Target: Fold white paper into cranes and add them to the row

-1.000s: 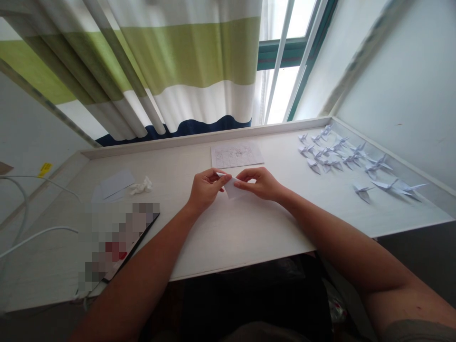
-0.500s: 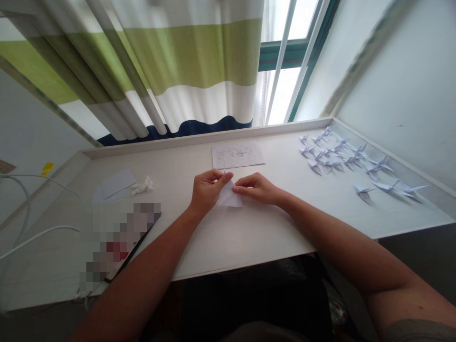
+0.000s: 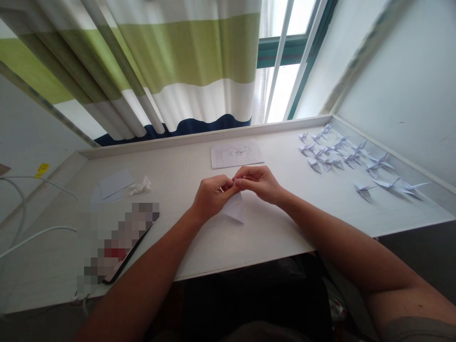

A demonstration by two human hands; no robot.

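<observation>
A folded piece of white paper point(image 3: 234, 209) is held over the middle of the white table point(image 3: 210, 247), its lower part hanging below my fingers. My left hand point(image 3: 213, 195) pinches the paper near its top with thumb and fingers. Touching it from the right, my right hand point(image 3: 257, 183) is closed on the paper's upper tip, fingertips against those of the left. The fingers hide the upper folds. Several folded white paper cranes point(image 3: 329, 153) stand in a group at the table's right side.
Beyond my hands lies a printed paper pad point(image 3: 237, 155). To the left are white paper sheets point(image 3: 116, 184), a crumpled tissue point(image 3: 141, 185) and a blurred-out flat device point(image 3: 123, 247). White cables point(image 3: 39, 237) cross the left side. A raised rim point(image 3: 199, 138) runs along the table's back.
My right hand has moved up to the paper's top tip, meeting the left fingertips. The paper has turned, and its lower corner now points down to the right.
</observation>
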